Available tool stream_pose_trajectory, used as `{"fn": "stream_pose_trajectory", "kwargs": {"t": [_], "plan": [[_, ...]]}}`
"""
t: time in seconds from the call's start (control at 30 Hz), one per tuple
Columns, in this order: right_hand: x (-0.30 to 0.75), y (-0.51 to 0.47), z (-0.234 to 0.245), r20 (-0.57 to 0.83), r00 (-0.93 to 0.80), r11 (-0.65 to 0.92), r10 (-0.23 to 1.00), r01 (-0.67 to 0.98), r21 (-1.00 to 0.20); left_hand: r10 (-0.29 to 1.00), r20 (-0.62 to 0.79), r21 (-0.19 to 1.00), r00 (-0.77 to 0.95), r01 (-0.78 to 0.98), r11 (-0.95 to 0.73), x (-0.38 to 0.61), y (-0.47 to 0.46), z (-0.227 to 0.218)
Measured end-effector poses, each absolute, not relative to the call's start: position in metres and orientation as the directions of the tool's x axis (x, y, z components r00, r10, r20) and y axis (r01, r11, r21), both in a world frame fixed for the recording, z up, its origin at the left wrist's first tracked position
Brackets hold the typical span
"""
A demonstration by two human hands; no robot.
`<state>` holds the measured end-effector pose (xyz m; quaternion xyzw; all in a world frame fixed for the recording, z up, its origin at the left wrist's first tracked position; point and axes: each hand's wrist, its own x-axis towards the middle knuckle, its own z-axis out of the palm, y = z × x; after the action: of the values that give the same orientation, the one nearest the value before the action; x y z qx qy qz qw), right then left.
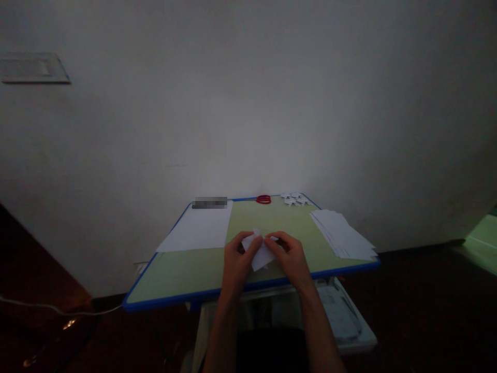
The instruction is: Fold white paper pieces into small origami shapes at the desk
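A small folded piece of white paper (262,258) is held between my two hands, above the near part of the green tabletop. My left hand (241,253) pinches its left side, with the thumb laid across the front. On the other side, my right hand (287,254) grips the upper right edge between thumb and fingers. Both thumbs nearly meet at the paper's upper middle. Pointed corners stick out at its top and bottom. Parts of the fingers behind the paper are hidden.
The green table (182,277) has a blue rim. A large white sheet (202,228) lies at left, a stack of papers (341,233) at right. Red-handled scissors (263,199) and several folded paper pieces (295,199) rest along the back, near the wall (248,114).
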<state>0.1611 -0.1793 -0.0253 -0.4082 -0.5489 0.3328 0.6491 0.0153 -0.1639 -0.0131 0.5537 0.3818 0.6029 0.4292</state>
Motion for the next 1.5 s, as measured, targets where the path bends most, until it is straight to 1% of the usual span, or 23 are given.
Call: {"fn": "stream_pose_trajectory", "kwargs": {"t": [0.13, 0.2, 0.3, 0.47, 0.67, 0.87, 1.07, 1.23, 1.33, 1.5], "plan": [[0.161, -0.179, -0.023, 0.384, 0.173, 0.403, 0.907, -0.093, -0.911, 0.933, 0.352, 0.928, -0.076, -0.099, -0.358, 0.016, -0.165, -0.013], [0.162, -0.18, -0.022, 0.378, 0.175, 0.4, 0.909, -0.108, -0.91, 0.931, 0.353, 0.927, -0.094, -0.098, -0.362, 0.017, -0.165, -0.014], [0.161, -0.182, -0.022, 0.39, 0.191, 0.41, 0.901, -0.077, -0.909, 0.94, 0.33, 0.935, -0.091, -0.109, -0.338, 0.017, -0.166, -0.014], [0.163, -0.182, -0.022, 0.419, 0.184, 0.43, 0.889, -0.017, -0.903, 0.957, 0.287, 0.95, -0.033, -0.114, -0.289, 0.018, -0.168, -0.012], [0.162, -0.179, -0.023, 0.424, 0.186, 0.434, 0.886, -0.015, -0.901, 0.961, 0.271, 0.954, -0.062, -0.117, -0.277, 0.016, -0.164, -0.013], [0.157, -0.178, -0.02, 0.397, 0.228, 0.416, 0.889, -0.04, -0.909, 0.955, 0.294, 0.946, -0.032, -0.132, -0.295, 0.015, -0.166, -0.011], [0.157, -0.178, -0.018, 0.434, 0.173, 0.441, 0.884, -0.001, -0.898, 0.948, 0.312, 0.942, -0.058, -0.108, -0.316, 0.011, -0.166, -0.009], [0.159, -0.18, -0.015, 0.448, 0.194, 0.449, 0.873, 0.04, -0.893, 0.942, 0.327, 0.938, -0.068, -0.101, -0.333, 0.012, -0.164, -0.009], [0.159, -0.181, -0.011, 0.462, 0.201, 0.456, 0.864, 0.076, -0.887, 0.935, 0.346, 0.932, -0.082, -0.081, -0.352, 0.013, -0.165, -0.005], [0.16, -0.182, -0.008, 0.48, 0.205, 0.465, 0.853, 0.119, -0.878, 0.915, 0.379, 0.925, -0.134, 0.017, -0.381, 0.013, -0.17, 0.007]]}}
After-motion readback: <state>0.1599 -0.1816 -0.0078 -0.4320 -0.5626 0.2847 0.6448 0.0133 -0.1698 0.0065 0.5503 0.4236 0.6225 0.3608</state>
